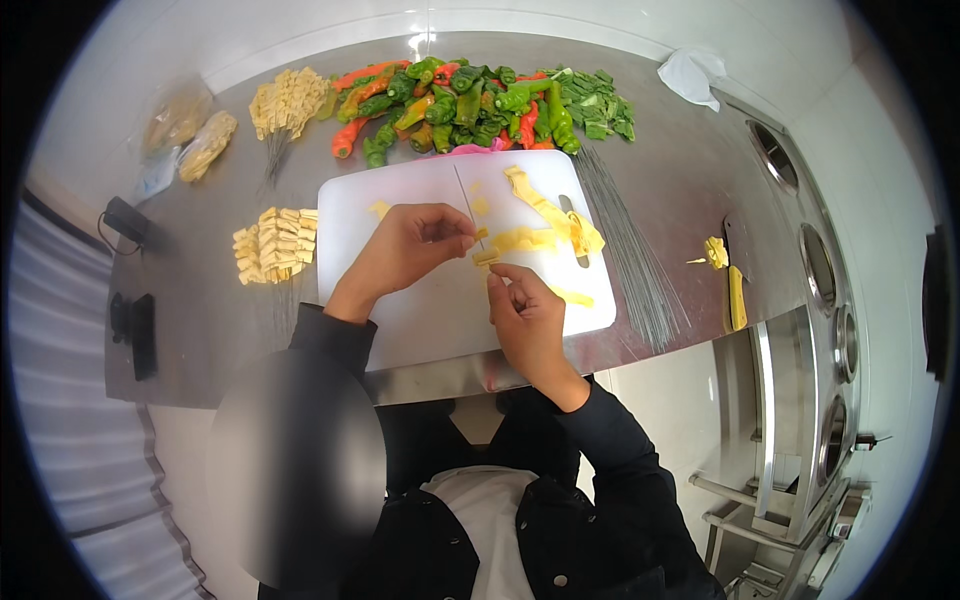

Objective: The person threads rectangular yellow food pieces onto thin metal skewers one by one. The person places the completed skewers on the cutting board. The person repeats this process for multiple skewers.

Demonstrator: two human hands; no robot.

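A thin metal skewer (465,193) slants over the white cutting board (405,315), with small folded pieces of yellow tofu skin on its lower part. My left hand (416,247) pinches at the skewer beside a small yellow piece (481,233). Just below, my right hand (529,307) has thumb and forefinger closed at a folded tofu-skin piece (486,259); the fingers hide the skewer's lower end. Loose tofu-skin strips (540,199) lie on the board's right half, one bunched near the handle slot.
Behind the board are piled peppers (450,105) and green leaves (600,105). Bare skewers (630,255) lie right, then a yellow-handled knife (737,296). Threaded skewers (277,244) and another bundle (286,101) lie left, near bagged food (206,146) and a black device (135,334).
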